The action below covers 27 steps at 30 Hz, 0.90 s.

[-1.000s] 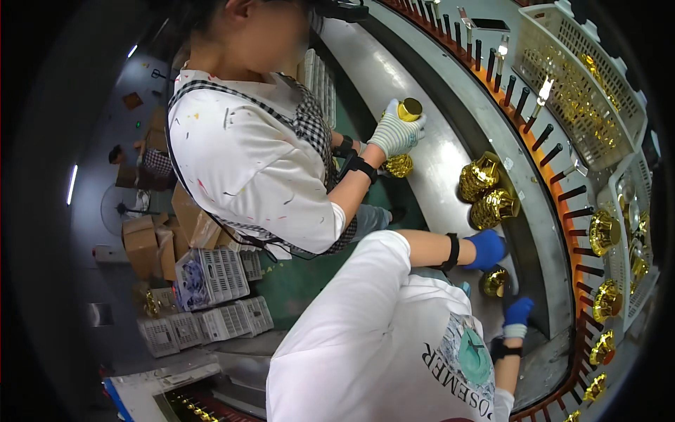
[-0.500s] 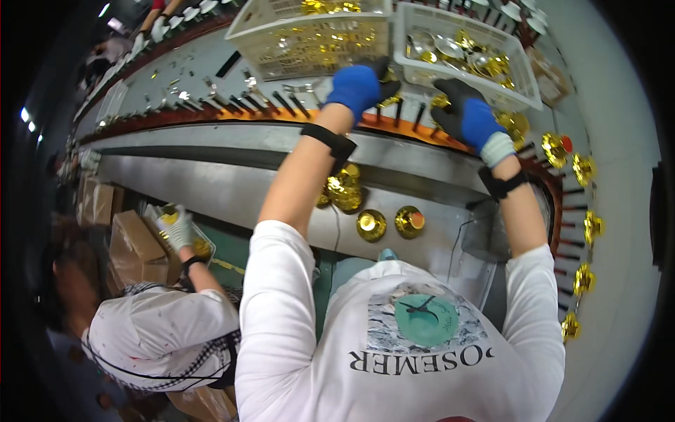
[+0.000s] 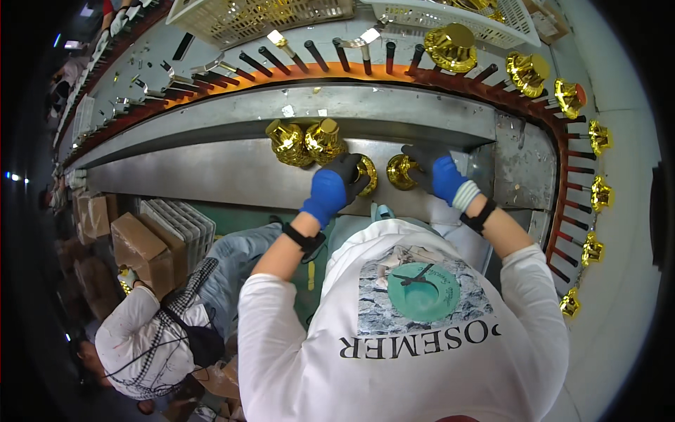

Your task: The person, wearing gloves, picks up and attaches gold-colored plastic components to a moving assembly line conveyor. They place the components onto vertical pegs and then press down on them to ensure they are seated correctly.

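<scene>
On the steel ledge, my left hand (image 3: 335, 184), in a blue and black glove, is closed around a shiny gold flared cup (image 3: 367, 175), partly hidden by the fingers. Just to its right, my right hand (image 3: 434, 172), gloved the same way, grips another gold flared cup (image 3: 401, 173) from its right side. A small gap separates the two cups. Left of my left hand stand two stacks of gold flared cups (image 3: 287, 143) side by side.
Beyond the ledge curves a line of upright black pegs (image 3: 314, 55), several bearing gold cups (image 3: 450, 49). White plastic baskets (image 3: 260, 21) stand behind it. At left, a co-worker (image 3: 155, 337) bends near cardboard boxes (image 3: 144, 246) and stacked pale crates (image 3: 184, 219).
Both hands have come down from the peg line to the ledge and taken hold of the two gold cups there. The co-worker has bent lower, away from the basket.
</scene>
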Each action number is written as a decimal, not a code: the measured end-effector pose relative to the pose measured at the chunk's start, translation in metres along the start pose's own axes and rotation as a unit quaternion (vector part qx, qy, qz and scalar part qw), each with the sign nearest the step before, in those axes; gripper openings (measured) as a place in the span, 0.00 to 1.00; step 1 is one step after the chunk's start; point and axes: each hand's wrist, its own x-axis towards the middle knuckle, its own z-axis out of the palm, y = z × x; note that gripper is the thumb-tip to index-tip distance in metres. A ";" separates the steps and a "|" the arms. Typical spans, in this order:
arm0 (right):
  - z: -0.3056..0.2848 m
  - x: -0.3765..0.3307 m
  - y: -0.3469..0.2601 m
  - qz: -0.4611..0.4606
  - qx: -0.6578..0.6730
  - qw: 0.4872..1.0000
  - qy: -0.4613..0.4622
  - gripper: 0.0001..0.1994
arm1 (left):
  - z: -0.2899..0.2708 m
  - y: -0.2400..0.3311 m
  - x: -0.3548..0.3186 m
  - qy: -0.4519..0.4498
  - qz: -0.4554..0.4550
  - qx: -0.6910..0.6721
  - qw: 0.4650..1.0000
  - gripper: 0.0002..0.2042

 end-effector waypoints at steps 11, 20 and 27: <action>-0.056 0.001 -0.020 -0.042 -0.145 0.975 0.164 0.31 | -0.016 0.027 0.022 -0.058 0.031 0.094 0.993 0.35; -0.185 0.119 0.016 -0.033 -0.116 0.943 0.311 0.25 | -0.122 0.054 0.256 0.107 0.052 0.085 0.989 0.34; -0.165 0.043 -0.047 -0.130 -0.152 0.938 0.283 0.22 | -0.137 0.100 0.125 0.184 0.159 0.082 0.967 0.25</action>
